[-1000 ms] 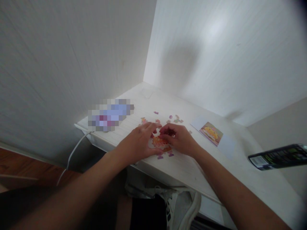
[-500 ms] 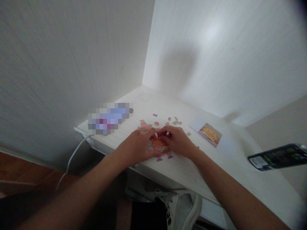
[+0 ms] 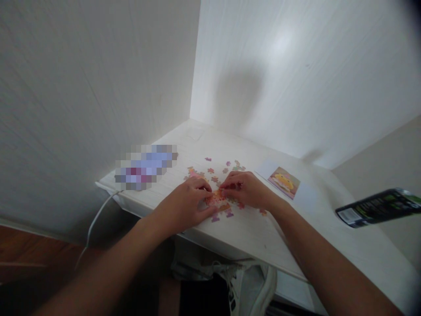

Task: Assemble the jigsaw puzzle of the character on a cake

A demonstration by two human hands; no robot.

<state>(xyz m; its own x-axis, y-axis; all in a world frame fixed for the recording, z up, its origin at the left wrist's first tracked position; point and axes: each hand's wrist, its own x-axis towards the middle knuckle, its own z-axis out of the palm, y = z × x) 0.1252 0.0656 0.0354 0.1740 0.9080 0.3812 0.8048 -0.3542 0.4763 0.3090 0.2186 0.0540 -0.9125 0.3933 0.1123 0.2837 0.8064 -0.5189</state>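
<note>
A small cluster of joined orange and pink jigsaw puzzle pieces (image 3: pixel 219 202) lies near the table's front edge, between my hands. My left hand (image 3: pixel 188 201) curves around its left side, with the thumb along the lower edge and the fingertips at the top edge. My right hand (image 3: pixel 247 189) is closed in a pinch at the upper right of the cluster, on a small orange puzzle piece (image 3: pixel 217 192) partly covered by fingertips. Loose pieces (image 3: pixel 214 179) are scattered just beyond both hands. Purple-edged pieces (image 3: pixel 215 217) stick out at the cluster's near side.
To the right, a reference picture card (image 3: pixel 284 182) shows a yellow figure. A dark can-like container (image 3: pixel 378 208) stands further right. A pixelated object (image 3: pixel 146 167) with a white cable (image 3: pixel 93 221) is on the left. Walls enclose the white table (image 3: pixel 243 235) behind.
My fingers have spread slightly apart and shifted over the cluster, showing more of it. The right hand has moved a little, uncovering pieces at its right. The whole view has shifted slightly.
</note>
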